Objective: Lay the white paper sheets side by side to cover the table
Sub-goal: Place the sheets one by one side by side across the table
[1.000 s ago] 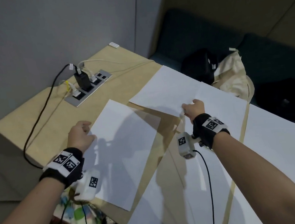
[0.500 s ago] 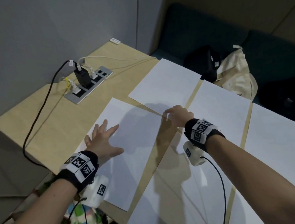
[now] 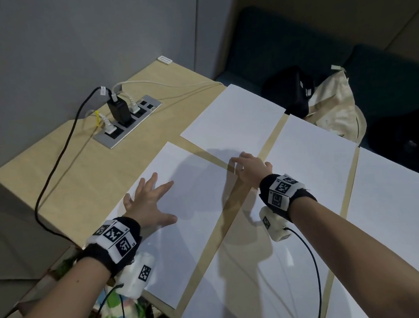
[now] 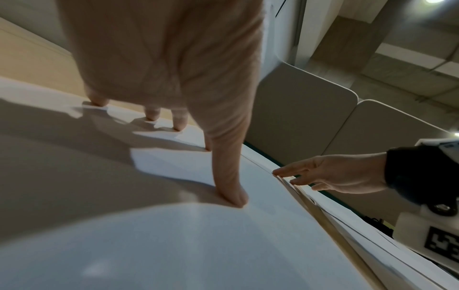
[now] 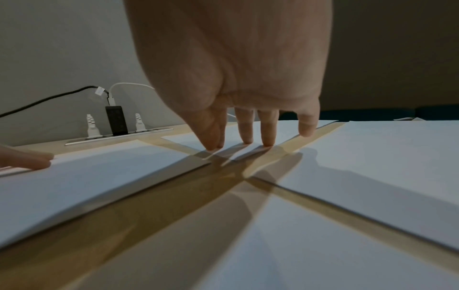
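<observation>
Several white paper sheets lie on the wooden table [image 3: 78, 175] with narrow strips of wood between them. My left hand [image 3: 151, 202] lies flat, fingers spread, on the near-left sheet [image 3: 196, 223]; the left wrist view shows its fingertips [image 4: 233, 198] pressing the paper. My right hand [image 3: 250, 170] reaches over the gap, and its straight fingertips [image 5: 267, 141] rest on the near corner of the far-left sheet [image 3: 233, 121]. Further sheets lie to the right [image 3: 312, 155] and in front [image 3: 252, 282].
A built-in power strip [image 3: 127, 120] with a black charger [image 3: 119, 111] and plugs sits at the back left; a black cable [image 3: 52, 167] runs over the table's left edge. A black bag [image 3: 291, 90] and a cream tote [image 3: 335, 107] lie on the bench beyond.
My left hand let go of the near-left sheet's edge and spread flat on it. The far-left sheet was slid away and straightened, and my right hand's fingers now lie on its corner.
</observation>
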### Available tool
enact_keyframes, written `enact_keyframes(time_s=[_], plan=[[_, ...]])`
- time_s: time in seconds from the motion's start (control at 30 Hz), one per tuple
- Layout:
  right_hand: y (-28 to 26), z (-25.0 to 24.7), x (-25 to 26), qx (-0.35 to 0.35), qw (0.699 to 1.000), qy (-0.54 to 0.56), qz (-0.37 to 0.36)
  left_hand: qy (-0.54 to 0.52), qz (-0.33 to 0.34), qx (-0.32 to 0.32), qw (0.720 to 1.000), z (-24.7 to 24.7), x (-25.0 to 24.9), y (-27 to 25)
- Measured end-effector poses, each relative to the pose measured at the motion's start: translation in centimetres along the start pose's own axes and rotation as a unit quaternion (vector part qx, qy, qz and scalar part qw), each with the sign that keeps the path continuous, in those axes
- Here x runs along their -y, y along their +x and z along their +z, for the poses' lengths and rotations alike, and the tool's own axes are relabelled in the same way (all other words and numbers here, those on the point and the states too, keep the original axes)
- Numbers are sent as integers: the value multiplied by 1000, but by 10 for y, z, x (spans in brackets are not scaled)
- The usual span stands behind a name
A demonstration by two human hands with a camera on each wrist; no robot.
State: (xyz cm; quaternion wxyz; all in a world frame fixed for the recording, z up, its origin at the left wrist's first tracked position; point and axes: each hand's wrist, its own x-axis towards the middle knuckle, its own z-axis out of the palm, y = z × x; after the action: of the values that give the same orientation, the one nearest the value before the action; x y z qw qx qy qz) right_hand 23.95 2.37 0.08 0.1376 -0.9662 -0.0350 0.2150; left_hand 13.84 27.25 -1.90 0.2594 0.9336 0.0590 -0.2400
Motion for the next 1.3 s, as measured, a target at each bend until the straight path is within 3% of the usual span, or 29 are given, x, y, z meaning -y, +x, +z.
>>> enact_keyframes(time_s=[1.3], plan=[[-3,0,-1,20,1000,-8,9,-16,14,12,1000,2,0,-5]])
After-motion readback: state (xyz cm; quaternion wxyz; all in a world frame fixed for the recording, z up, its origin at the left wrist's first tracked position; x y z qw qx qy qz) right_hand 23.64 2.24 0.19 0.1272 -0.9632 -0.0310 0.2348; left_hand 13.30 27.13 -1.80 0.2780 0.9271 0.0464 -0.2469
